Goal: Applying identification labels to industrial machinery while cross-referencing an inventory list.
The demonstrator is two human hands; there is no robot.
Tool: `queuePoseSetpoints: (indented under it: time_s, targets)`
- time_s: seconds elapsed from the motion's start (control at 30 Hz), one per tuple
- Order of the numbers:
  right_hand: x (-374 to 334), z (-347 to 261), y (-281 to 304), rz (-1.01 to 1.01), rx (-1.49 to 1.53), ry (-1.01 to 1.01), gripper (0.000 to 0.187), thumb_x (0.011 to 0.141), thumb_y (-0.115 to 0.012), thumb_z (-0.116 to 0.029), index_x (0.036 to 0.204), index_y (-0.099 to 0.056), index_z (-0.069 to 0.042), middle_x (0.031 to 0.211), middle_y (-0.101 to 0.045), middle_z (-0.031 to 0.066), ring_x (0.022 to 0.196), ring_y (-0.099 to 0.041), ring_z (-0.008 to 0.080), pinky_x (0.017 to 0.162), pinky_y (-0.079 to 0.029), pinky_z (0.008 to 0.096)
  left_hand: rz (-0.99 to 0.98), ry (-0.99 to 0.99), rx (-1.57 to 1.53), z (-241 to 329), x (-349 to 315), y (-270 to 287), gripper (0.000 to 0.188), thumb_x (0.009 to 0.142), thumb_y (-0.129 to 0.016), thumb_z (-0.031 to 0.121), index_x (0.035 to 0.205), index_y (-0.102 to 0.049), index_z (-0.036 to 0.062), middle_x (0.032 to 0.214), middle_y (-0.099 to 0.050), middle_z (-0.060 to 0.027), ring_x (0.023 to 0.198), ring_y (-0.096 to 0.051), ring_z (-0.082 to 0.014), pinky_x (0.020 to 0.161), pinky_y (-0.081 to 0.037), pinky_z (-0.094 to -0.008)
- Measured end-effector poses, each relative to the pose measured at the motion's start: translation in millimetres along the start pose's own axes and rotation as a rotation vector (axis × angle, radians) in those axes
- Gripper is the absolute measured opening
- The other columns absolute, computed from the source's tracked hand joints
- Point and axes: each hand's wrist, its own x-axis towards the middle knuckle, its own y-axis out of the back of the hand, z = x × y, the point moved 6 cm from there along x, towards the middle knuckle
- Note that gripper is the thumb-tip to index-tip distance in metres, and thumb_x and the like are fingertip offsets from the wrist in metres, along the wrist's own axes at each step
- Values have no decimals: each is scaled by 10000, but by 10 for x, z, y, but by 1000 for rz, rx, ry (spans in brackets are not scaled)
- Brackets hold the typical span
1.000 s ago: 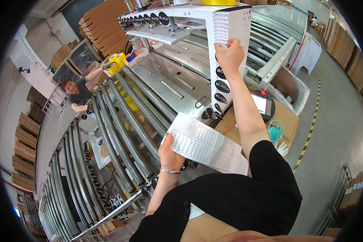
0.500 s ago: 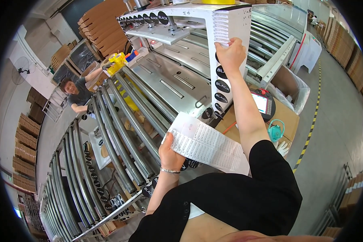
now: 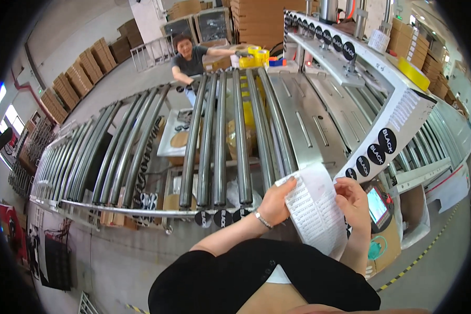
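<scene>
My left hand point(image 3: 277, 203) grips the left edge of a long white sheet of labels point(image 3: 314, 209), thumb on top. Rows of small printed labels cover the sheet, and its lower end curls toward my body. At the sheet's right edge my right hand point(image 3: 353, 204) has its fingers curled and closed on it; the exact pinch point is partly hidden. Just beyond stands a white machine post point(image 3: 345, 166) bearing round black stickers point(image 3: 387, 140) and a column of small white labels point(image 3: 405, 107).
A roller conveyor point(image 3: 220, 141) runs left from a steel machine bed point(image 3: 311, 125). Across it, a person point(image 3: 191, 63) reaches toward yellow tape rolls point(image 3: 255, 56). To my right are a handheld device with a screen point(image 3: 378, 206), a teal item point(image 3: 375, 248) and a lined bin point(image 3: 414, 214).
My right hand has come down from the labels on the post to the sheet's right edge. The view has turned left; my left hand still holds the sheet.
</scene>
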Motion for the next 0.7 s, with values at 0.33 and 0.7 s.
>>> queuePoseSetpoints:
  time_s: [0.33, 0.7]
  targets:
    - [55, 64, -33, 3, 13, -86, 127, 768, -598, -6, 894, -584, 2, 830, -569, -4, 768, -518, 53, 672, -408, 189, -60, -22, 216, 4, -34, -81, 422, 846, -474, 100, 1230, -384, -50, 1179, -504, -148, 1064, -515, -265, 915, -406, -381]
    - [21, -260, 842, 528, -154, 156, 484, 799, -560, -23, 1254, -393, -30, 844, -598, 51, 725, -533, 89, 658, -438, 227, -69, 36, 174, -178, -63, -174, 366, 860, -419, 73, 1193, -402, -78, 1161, -506, -173, 1066, -510, -294, 909, -414, -406]
